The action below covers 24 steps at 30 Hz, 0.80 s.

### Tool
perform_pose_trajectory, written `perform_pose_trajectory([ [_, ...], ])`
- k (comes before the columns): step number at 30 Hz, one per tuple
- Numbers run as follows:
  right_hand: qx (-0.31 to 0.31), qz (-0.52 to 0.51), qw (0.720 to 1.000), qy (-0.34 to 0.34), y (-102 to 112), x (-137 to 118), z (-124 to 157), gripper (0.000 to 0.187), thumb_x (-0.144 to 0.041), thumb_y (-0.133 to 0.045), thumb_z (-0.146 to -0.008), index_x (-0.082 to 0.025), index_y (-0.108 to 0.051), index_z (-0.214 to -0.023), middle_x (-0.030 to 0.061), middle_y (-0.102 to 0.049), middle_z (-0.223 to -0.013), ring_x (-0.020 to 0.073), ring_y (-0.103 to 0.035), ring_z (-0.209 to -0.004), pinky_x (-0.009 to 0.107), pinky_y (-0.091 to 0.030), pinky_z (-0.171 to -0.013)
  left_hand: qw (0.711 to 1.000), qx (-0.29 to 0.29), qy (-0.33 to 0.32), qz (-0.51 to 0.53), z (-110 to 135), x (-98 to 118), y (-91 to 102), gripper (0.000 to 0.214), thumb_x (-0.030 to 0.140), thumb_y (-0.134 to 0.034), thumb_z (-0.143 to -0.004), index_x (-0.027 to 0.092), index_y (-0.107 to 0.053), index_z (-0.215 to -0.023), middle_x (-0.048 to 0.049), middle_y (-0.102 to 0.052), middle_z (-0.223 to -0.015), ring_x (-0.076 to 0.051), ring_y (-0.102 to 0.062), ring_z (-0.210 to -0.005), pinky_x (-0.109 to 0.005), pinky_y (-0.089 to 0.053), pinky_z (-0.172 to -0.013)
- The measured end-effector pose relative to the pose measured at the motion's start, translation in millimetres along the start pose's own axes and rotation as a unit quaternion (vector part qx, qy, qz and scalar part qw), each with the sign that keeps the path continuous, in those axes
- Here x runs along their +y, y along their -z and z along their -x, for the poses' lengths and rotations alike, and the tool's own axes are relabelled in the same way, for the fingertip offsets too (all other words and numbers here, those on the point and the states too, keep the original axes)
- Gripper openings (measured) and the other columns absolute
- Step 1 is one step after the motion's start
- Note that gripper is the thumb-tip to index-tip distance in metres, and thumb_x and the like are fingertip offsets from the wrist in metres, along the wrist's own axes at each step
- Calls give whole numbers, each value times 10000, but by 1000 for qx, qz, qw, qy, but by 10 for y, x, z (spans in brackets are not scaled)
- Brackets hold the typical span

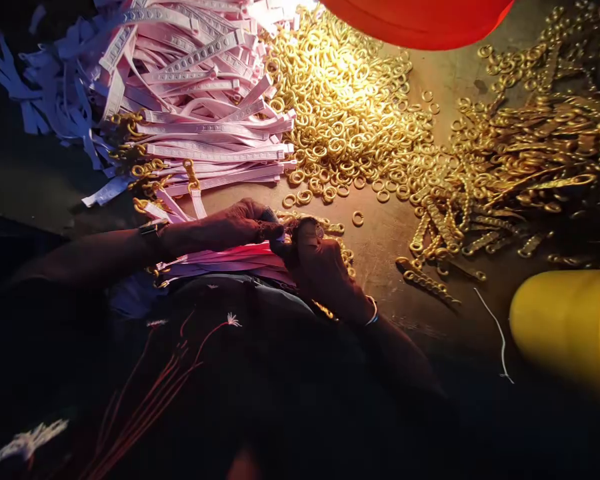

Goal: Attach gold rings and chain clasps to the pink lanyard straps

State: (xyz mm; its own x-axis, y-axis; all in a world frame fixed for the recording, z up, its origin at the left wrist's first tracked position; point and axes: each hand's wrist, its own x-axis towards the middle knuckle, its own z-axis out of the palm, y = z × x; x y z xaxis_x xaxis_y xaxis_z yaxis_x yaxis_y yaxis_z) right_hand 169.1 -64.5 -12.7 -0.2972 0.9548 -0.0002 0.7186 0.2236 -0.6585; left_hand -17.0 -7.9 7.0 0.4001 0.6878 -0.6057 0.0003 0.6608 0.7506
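My left hand [253, 220] comes in from the left, its fingers pinched together. Fingertip to fingertip with it is my right hand [320, 263], also closed, its thumb and fingers bent. A small pale bit shows between them, but the fingers hide most of what they hold. Just beyond the right fingers lies a gold chain piece [334, 228]. Under and in front of both hands runs a stack of pink straps [230, 259], with gold links at its left end. More gold links show beside and beneath my right hand.
Pale pink straps [205, 130] are heaped at the upper left. Loose gold rings [340, 100] form a pile beside them, with gold chain pieces [540, 147] further right. A red rounded object [425, 23] overhangs the top. At right are a yellow cylinder [565, 327] and a white thread [497, 327].
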Motion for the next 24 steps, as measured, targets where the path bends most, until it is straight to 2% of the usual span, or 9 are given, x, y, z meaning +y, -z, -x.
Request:
perform_pose_trajectory([
  [4, -19, -47, 997, -54, -35, -21, 111, 331, -500, -503, -914, -171, -483, -943, 1, -494, -605, 113, -368, -492, 268, -207, -495, 996, -60, -65, -32, 143, -157, -67, 129, 174, -772, -708, 99, -684, -649, -28, -601, -580, -90, -500, -522, -184, -355, -472],
  [7, -50, -152, 985, -58, -38, -33, 68, 296, -470, -479, -922, -176, -467, -954, 24, -576, -729, 118, -471, -583, 251, -312, -533, 995, -49, -91, -19, 169, -185, -100, 133, 187, -768, -716, 100, -691, -649, -26, -610, -591, -96, -514, -552, -188, -402, -509],
  [11, -71, -208, 975, -29, -85, -22, -20, 288, -472, -474, -909, -188, -437, -875, 2, -544, -750, 103, -455, -605, 243, -349, -566, 997, -49, -56, 33, 99, -225, -100, 194, 164, -787, -692, 93, -651, -574, -19, -582, -555, -88, -505, -530, -192, -430, -526],
  [14, -75, -191, 978, -20, -116, 1, -59, 252, -428, -504, -903, -200, -419, -839, -8, -506, -733, 99, -424, -597, 241, -318, -560, 996, -63, -26, 56, 18, -295, -87, 238, 187, -793, -692, 96, -627, -548, -24, -575, -552, -95, -509, -528, -197, -428, -513],
  [18, -99, -133, 986, 8, -74, 31, -104, 203, -372, -513, -912, -193, -449, -843, 0, -507, -720, 107, -412, -612, 249, -302, -584, 998, -37, -8, 51, -57, -332, -107, 276, 228, -816, -673, 107, -603, -545, -16, -540, -529, -98, -502, -521, -190, -404, -480],
  [20, -108, -98, 989, 29, -14, 35, -137, 210, -376, -509, -930, -182, -476, -858, 1, -513, -719, 104, -403, -612, 246, -285, -584, 1000, -19, -7, 5, -63, -274, -122, 268, 244, -814, -667, 117, -609, -550, -12, -537, -529, -107, -519, -535, -191, -399, -480],
  [22, -105, -70, 991, 52, 62, 42, -177, 243, -406, -523, -938, -175, -495, -866, 0, -519, -724, 102, -413, -624, 240, -274, -586, 992, 1, -25, -123, -43, -158, -88, 245, 278, -778, -694, 125, -630, -573, -5, -536, -527, -98, -504, -520, -194, -379, -474],
  [23, -102, -57, 991, 62, 104, 51, -196, 265, -429, -537, -935, -174, -501, -871, -2, -519, -723, 102, -422, -631, 237, -272, -589, 972, 13, -39, -229, -28, -81, -34, 231, 311, -741, -725, 127, -654, -614, 2, -544, -536, -88, -493, -516, -195, -374, -484],
  [24, -100, -45, 992, 66, 148, 65, -212, 287, -452, -549, -931, -173, -506, -877, -7, -514, -715, 101, -429, -635, 234, -269, -591, 933, 31, -63, -353, -12, 5, 49, 233, 347, -689, -762, 130, -681, -677, 17, -541, -535, -71, -466, -504, -194, -366, -497],
])
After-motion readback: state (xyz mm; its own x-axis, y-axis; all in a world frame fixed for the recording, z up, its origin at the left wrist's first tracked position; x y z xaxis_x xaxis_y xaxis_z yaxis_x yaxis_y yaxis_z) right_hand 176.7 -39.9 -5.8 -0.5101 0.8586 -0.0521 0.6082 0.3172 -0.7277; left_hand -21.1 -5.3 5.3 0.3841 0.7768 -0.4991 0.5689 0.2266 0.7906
